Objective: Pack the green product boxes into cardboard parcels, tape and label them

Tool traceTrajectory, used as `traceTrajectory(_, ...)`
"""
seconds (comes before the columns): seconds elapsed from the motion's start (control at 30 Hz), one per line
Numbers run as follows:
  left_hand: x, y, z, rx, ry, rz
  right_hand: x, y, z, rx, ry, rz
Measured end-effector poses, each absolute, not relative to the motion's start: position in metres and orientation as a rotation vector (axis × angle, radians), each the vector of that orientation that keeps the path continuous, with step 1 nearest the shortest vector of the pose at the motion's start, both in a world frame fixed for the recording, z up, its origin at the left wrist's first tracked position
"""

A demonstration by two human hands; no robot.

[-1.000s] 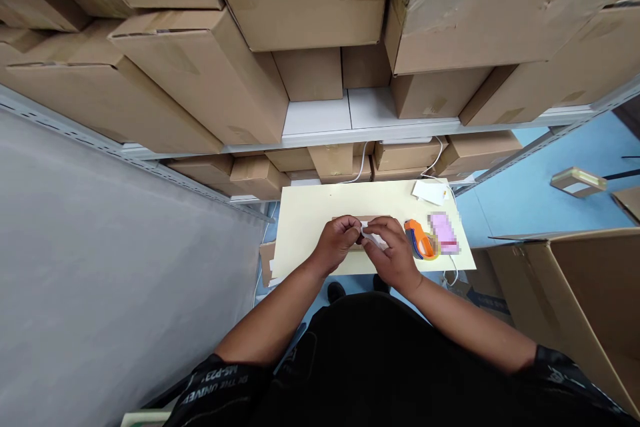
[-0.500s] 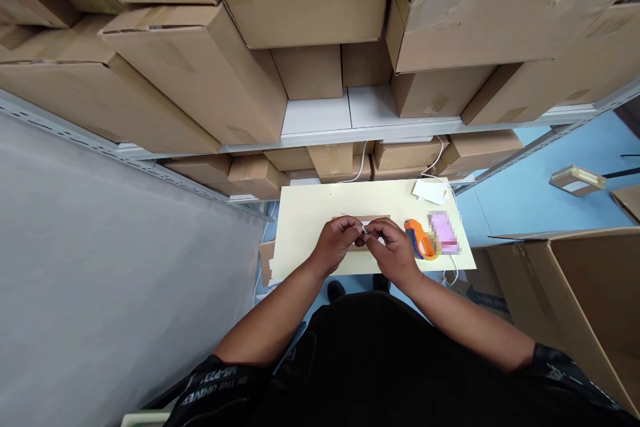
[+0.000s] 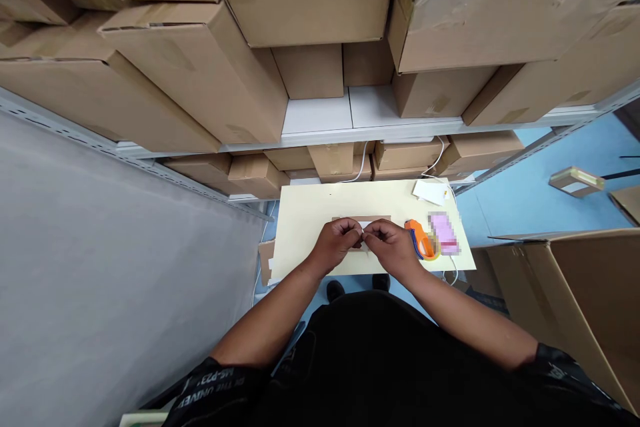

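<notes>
Left hand (image 3: 340, 240) and right hand (image 3: 391, 247) pinching a small white piece (image 3: 363, 232) between them.
Fingers nearly closed, they hold it above brown cardboard (image 3: 363, 218) on the surface (image 3: 305, 227); since a second ago, the fingertips have drawn closer and less white shows by the right palm.

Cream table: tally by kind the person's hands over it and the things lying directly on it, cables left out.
Hands: 2, the left hand and the right hand
Brown cardboard piece: 1
Orange tape dispenser: 1
Pink pixelated item: 1
White flat item: 1
Total: 6
</notes>
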State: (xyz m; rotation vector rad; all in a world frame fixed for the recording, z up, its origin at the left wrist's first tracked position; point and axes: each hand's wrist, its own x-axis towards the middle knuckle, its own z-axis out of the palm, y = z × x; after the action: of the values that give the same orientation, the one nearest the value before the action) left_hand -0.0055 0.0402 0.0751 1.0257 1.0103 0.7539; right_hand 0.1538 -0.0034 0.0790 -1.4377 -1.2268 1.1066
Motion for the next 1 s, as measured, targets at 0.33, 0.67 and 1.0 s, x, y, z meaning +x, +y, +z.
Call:
traceTrajectory(0.33,-0.0056,0.0391,0.0787,0.955,0.999,0.763,0.1524,-0.0041,0.0792,-1.442,-1.294,1.028)
traceTrajectory(0.67,-0.0048,0.0374,0.0783,1.002,0.968,0.783,0.1533,-0.0082,0.0796,-1.482,-1.468,0.787)
traceTrajectory(1.0,0.0012,0.0337,0.0779,1.042,1.011,0.834,0.1517,-0.0132,0.0747,-1.415,-1.716,0.327)
